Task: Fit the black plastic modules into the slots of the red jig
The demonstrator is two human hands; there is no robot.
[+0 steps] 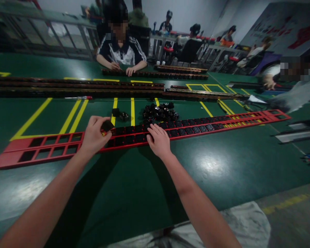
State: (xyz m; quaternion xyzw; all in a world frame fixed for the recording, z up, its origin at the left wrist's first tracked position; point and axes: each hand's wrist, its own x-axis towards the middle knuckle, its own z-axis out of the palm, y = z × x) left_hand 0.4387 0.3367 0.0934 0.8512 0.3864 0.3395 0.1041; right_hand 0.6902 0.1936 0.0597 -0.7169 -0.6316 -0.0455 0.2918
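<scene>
A long red metal strip [49, 151] with rows of rectangular cut-outs lies across the green table in front of me. Black socket modules [191, 130] fill its middle and right part; the left cut-outs are open. My left hand [94, 136] is closed on a black socket module [107, 125] held at the strip, right at the left end of the filled row. My right hand [158, 139] rests with fingers flat on the seated modules. A pile of loose black modules [160, 112] sits just behind the strip.
Two stray modules [120, 114] lie left of the pile. Long dark strips [74, 88] and a red-handled screwdriver [79, 97] lie farther back. A person [121, 48] works across the table on another strip; others sit beyond. Grey rails [297, 136] lie at right.
</scene>
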